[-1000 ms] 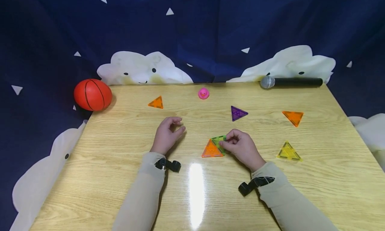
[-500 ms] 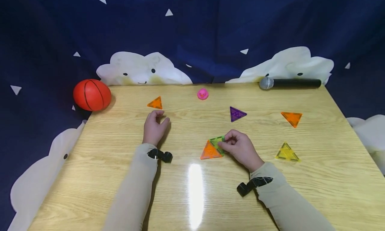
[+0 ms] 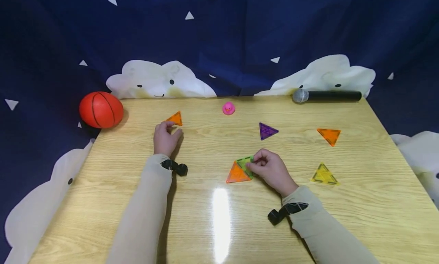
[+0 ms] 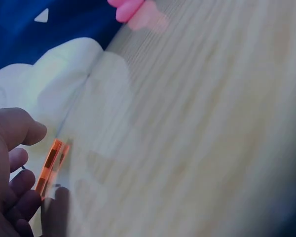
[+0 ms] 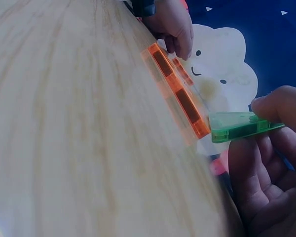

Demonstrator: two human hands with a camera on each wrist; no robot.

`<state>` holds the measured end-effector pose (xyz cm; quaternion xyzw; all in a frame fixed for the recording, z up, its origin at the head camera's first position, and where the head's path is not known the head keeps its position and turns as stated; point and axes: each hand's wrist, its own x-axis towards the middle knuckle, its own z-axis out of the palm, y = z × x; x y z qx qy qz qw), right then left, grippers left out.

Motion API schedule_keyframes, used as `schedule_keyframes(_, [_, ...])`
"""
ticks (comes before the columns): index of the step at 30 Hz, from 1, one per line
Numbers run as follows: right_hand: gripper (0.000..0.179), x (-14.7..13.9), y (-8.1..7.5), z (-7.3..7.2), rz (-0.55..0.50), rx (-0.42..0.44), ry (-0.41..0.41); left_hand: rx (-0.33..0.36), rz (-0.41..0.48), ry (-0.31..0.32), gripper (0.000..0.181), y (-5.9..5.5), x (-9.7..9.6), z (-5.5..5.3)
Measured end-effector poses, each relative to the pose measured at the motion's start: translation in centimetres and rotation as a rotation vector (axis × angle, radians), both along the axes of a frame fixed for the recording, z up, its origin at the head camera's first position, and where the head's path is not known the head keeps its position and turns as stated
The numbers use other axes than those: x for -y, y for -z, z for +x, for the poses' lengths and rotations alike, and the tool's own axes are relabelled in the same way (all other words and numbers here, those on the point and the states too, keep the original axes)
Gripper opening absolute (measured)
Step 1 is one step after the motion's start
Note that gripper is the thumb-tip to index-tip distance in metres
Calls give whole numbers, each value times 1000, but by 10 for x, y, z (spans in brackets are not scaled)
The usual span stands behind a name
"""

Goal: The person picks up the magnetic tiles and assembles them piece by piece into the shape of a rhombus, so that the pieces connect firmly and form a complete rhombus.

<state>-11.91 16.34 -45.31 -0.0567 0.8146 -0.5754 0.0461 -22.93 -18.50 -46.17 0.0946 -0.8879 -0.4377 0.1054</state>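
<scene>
Between the thumb and fingers of my right hand (image 3: 274,172) I pinch a green triangular magnetic tile (image 3: 245,165). It meets one side of an orange triangular tile (image 3: 236,174) lying mid-table. In the right wrist view the green tile (image 5: 239,129) is tilted, its corner right at the end of the orange tile (image 5: 175,91). My left hand (image 3: 165,140) reaches to the far left, fingertips right at another orange triangular tile (image 3: 176,118) and overlapping its left corner. The left wrist view shows that tile (image 4: 48,165) just beyond loosely bent fingers, with a gap beside the thumb.
A purple triangle tile (image 3: 267,131), an orange one (image 3: 330,136) and a yellow one (image 3: 324,174) lie to the right. Along the back are a red ball (image 3: 101,110), a pink duck (image 3: 228,108) and a microphone (image 3: 329,96). A dark blue cloth (image 3: 219,39) hangs behind the table.
My left hand has moved left and away from me, from mid-table to the far-left orange tile. My right hand stays in place with the green tile. The head view has shifted slightly.
</scene>
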Motion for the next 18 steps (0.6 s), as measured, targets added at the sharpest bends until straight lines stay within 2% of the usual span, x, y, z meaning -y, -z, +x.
schedule_keyframes(5, [18,0,-2,0,14,-1,5,37,15,-29,41,-1,3,-9])
schedule_keyframes(10, [17,0,-2,0,-2,4,2,65,20,-32,45,-4,7,-17])
schedule_keyframes(18, [18,0,-1,1,13,23,-4,119,-28,-45,62,-6,9,-28])
